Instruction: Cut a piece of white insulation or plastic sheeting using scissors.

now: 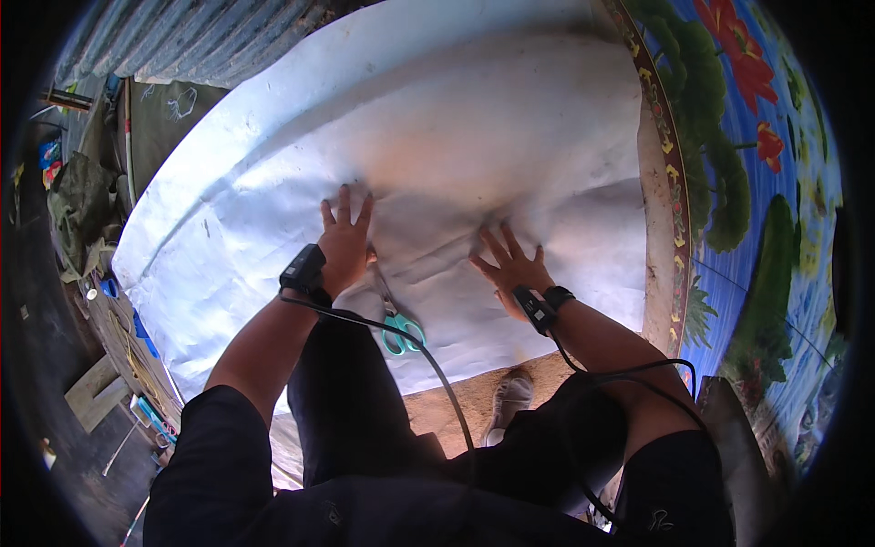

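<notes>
Hands pressed flat on a wide white sheet (437, 137): you crouch over it with both palms down and fingers spread, gripping nothing. Your left hand (344, 244) sits near the middle of the sheet, beside a crease that runs across it; your right hand (512, 267) lies a little apart to the right, on another fold line. The open, flat placement looks meant to smooth the sheet and hold it from shifting, since the material ripples and lifts between and around your palms.

Scissors (394, 319) with teal handles lie on the sheet just below your left hand, blades pointing up toward it and handles toward your knee, released but within easy reach. Each wrist carries a black band (304, 271) with a cable trailing back over your dark trousers.

The sheet is spread on the floor, its near edge ending at bare sandy ground (474, 392) by your pale shoe (512, 394). To the right, its edge overlaps a blue mat (729, 182) printed with red flowers and green leaves. On your left, past the sheet's curved edge, clutter (82, 201) and scrap wood lie in shadow, too dim to make out.
</notes>
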Tool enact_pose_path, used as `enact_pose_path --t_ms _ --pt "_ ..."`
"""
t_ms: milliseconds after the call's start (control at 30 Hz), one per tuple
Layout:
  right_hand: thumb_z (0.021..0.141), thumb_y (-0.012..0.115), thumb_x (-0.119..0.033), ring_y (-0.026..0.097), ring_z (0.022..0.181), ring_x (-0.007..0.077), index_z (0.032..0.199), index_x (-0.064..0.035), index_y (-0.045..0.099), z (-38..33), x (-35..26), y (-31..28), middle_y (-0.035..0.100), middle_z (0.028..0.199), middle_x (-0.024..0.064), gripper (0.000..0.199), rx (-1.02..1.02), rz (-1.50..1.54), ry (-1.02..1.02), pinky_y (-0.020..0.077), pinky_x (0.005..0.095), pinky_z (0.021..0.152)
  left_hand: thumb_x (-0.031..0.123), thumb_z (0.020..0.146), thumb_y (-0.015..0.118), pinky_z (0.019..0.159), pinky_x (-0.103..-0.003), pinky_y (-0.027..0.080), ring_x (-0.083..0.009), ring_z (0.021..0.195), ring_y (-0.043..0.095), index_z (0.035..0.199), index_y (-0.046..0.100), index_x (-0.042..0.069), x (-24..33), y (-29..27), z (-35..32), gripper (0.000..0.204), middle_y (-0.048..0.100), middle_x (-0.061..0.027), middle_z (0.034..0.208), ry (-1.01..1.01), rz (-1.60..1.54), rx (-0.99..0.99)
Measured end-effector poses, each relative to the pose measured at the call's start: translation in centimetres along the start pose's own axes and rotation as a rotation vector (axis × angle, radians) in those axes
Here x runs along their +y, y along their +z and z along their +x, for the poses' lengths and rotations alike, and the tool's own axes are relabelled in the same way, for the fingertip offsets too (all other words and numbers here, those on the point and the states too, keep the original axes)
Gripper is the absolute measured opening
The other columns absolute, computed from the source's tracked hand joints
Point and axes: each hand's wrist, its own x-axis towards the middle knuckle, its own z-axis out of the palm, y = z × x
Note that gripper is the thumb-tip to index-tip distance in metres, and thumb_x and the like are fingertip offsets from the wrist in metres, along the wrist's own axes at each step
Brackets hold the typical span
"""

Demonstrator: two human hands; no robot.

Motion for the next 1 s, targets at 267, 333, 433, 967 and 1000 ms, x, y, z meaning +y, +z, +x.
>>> enact_pose_path --t_ms 267,333,433,967,1000 --pt "0.085 0.066 -0.025 0.005 0.147 0.0404 0.148 -0.0207 0.036 0.4 0.1 -1.3 0.004 0.161 0.0141 0.069 -0.075 0.059 0.018 0.0343 0.0721 0.101 0.024 0.073 0.082 0.093 -0.052 0.052 -0.0611 0.136 0.019 0.153 0.021 0.017 -0.2 -0.5 -0.1 0.1 0.007 -0.0261 0.157 -0.093 -0.078 -0.082" --pt "0.085 0.066 -0.026 0.006 0.147 0.0404 0.148 -0.0207 0.036 0.4 -0.4 -1.7 0.004 0.161 0.0141 0.069 -0.076 0.038 0.032 0.0348 0.0713 0.101 0.022 0.073 0.081 0.094 -0.053 0.051 -0.0617 0.135 0.018 0.153 0.022 0.016 -0.3 -1.0 0.0 0.1 0.006 -0.0272 0.157 -0.081 -0.088 -0.085" --pt "0.086 0.065 -0.027 0.006 0.147 0.0399 0.149 -0.022 0.035 0.3 -0.7 -3.1 0.006 0.161 0.0146 0.07 -0.125 -0.006 0.081 0.0325 0.0711 0.103 0.021 0.073 0.08 0.1 -0.056 0.044 -0.0606 0.136 0.017 0.152 0.022 0.012 -0.3 -1.7 0.3 0.098 0.007 -0.0312 0.155 -0.056 -0.147 -0.095" --pt "0.088 0.06 -0.041 0.057 0.115 0.0368 0.132 -0.0097 0.056 -9.1 1.9 -22.7 0.06 0.124 0.0198 0.054 0.393 0.278 0.451 0.0432 0.0432 0.101 0.036 0.075 0.078 0.112 -0.056 0.027 -0.0479 0.14 0.025 0.147 0.029 0.002 -4.8 -4.4 0.6 0.094 0.025 -0.035 0.149 0.21 -0.216 -0.203" --pt "0.088 0.06 -0.041 0.057 0.115 0.0372 0.132 -0.0081 0.056 -8.7 2.9 -23.6 0.061 0.122 0.0203 0.055 0.457 0.304 0.482 0.0434 0.0425 0.101 0.034 0.075 0.078 0.111 -0.051 0.033 -0.0476 0.139 0.028 0.147 0.031 0.003 -5.7 -4.8 0.6 0.091 0.026 -0.0314 0.15 0.19 -0.278 -0.229"
